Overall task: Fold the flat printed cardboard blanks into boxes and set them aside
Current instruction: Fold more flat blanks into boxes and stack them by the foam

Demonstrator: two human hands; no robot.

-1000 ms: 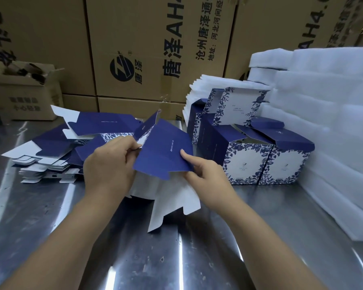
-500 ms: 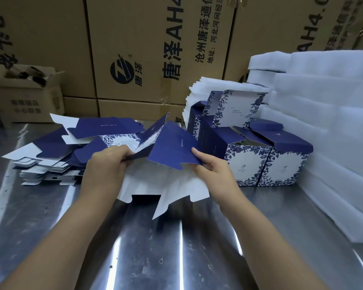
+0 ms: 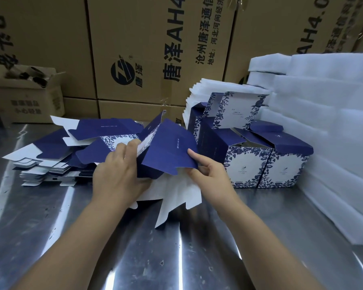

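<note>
Since a second ago the navy-and-white printed cardboard blank [image 3: 170, 151] has creased further. Its navy panel now tilts up steeper and its white flaps hang lower toward the shiny steel table [image 3: 176, 254]. Both hands have drifted slightly toward the cluster of folded blue floral cardboard boxes [image 3: 266, 164].

Left hand [image 3: 115, 174] grips the blank at its central fold, fingers curled round the card. Right hand [image 3: 212, 174] pinches the navy panel's near corner, forefinger laid on top; the thumb is hidden under the card.

The blank sits just left of the folded boxes, lifted off the table between the two hands, nearly touching the nearest box. Only its white flaps reach down to the surface.

Risks:
- Folding off the score line would give a crooked wall; the right hand's corner pinch gives little control of a wide panel.
- A hanging white flap could catch on the table and bend backward.
- Swinging the panel right could knock the nearest folded box, since the blank is so close to it.

The loose stack of flat navy-and-white blanks [image 3: 57, 162] lies well left of the folded boxes, behind the left hand. Stacked white foam sheets [image 3: 323, 126] stand right of the boxes, and brown printed shipping cartons [image 3: 155, 49] stand behind them.
</note>
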